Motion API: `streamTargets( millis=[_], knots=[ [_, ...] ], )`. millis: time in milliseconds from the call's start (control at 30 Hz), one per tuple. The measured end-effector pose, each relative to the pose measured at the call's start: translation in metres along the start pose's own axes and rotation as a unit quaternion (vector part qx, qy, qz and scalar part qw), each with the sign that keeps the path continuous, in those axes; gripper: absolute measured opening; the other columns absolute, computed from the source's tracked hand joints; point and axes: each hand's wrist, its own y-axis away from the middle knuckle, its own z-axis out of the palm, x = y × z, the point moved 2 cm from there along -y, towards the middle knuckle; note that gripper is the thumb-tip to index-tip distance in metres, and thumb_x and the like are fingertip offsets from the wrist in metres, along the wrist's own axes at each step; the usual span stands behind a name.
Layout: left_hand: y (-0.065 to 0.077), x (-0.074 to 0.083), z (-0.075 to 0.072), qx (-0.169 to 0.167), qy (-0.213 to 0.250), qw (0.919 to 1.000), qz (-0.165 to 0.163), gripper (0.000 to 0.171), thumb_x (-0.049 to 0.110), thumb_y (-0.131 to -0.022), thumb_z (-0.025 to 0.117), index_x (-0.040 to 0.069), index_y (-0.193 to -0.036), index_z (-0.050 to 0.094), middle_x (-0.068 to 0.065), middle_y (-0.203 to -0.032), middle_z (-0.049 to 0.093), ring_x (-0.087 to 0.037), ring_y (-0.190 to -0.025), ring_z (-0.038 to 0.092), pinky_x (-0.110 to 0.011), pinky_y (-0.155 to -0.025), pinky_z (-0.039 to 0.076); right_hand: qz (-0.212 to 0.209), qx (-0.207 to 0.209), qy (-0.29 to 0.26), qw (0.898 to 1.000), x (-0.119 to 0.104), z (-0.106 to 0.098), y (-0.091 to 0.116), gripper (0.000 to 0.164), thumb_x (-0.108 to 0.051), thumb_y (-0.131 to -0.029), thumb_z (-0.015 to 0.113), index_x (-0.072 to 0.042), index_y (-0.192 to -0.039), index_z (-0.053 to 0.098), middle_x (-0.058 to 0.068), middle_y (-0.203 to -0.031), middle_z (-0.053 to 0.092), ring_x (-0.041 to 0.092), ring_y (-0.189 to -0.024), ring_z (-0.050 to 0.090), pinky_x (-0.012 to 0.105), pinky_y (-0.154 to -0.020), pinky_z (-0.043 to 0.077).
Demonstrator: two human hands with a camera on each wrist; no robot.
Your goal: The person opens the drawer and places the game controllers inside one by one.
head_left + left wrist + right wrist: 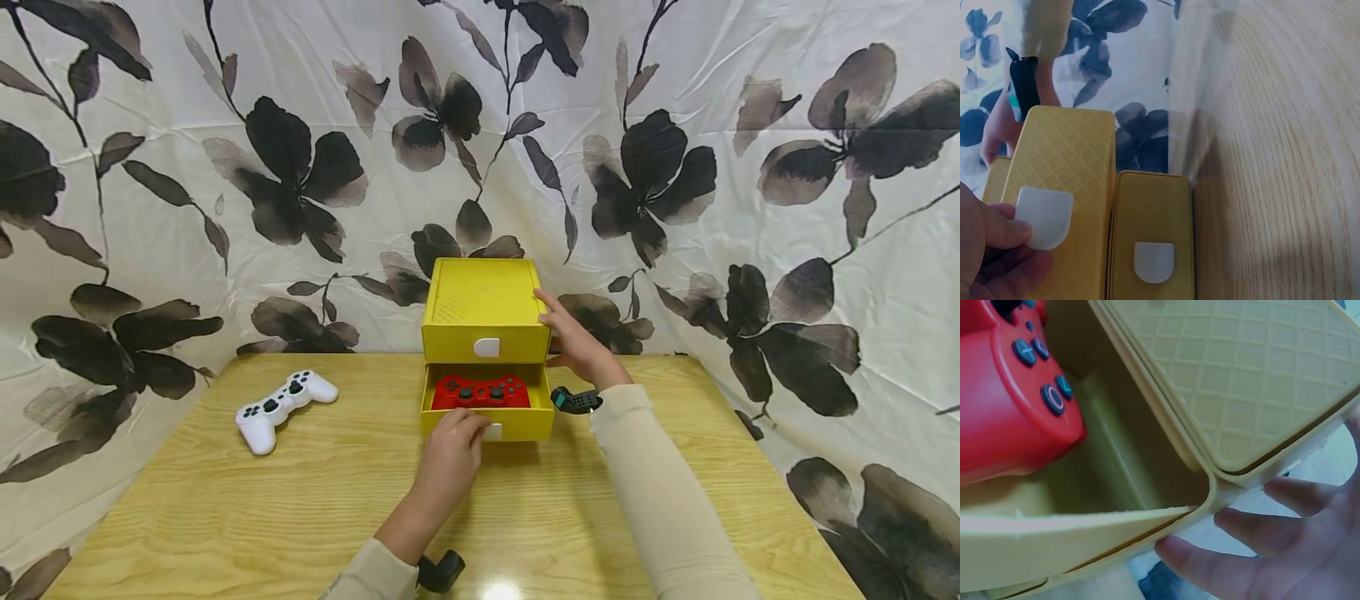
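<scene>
A yellow drawer box (pixel 483 292) stands at the back of the table, with a drawer (pixel 532 423) pulled out toward me. Inside that drawer lies a red game controller (pixel 482 393). My left hand (pixel 452 450) pinches the white tab (pixel 1045 217) on the pulled-out drawer's front, thumb on its edge. Below it, a closed drawer (pixel 1154 215) with its own white tab shows in the left wrist view. My right hand (pixel 581 343) rests against the box's right side, fingers spread; in the right wrist view its fingertips (pixel 1175 549) are right at the box wall.
A white game controller (pixel 285 407) lies on the wooden table (pixel 300 500) to the left. Behind the box hangs a floral cloth (pixel 517 192). A dark wrist device (pixel 576 401) sits at my right wrist, another (pixel 441 572) at my left.
</scene>
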Motion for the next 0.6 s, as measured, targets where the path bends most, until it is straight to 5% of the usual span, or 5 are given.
streamTargets(
  millis=[600],
  knots=[
    [-0.013, -0.011, 0.008, 0.002, 0.01, 0.9999, 0.003, 0.011, -0.005, -0.08, 0.072, 0.003, -0.086, 0.075, -0.007, -0.083, 0.066, -0.018, -0.078, 0.062, -0.027, -0.072, 0.057, 0.006, -0.021, 0.008, 1.0, -0.006, -0.002, -0.004, 0.061, -0.028, -0.097, 0.029, -0.04, -0.154, 0.01, 0.01, -0.162, 0.0, 0.048, -0.143, 0.021, 0.073, -0.103, 0.03]
  ],
)
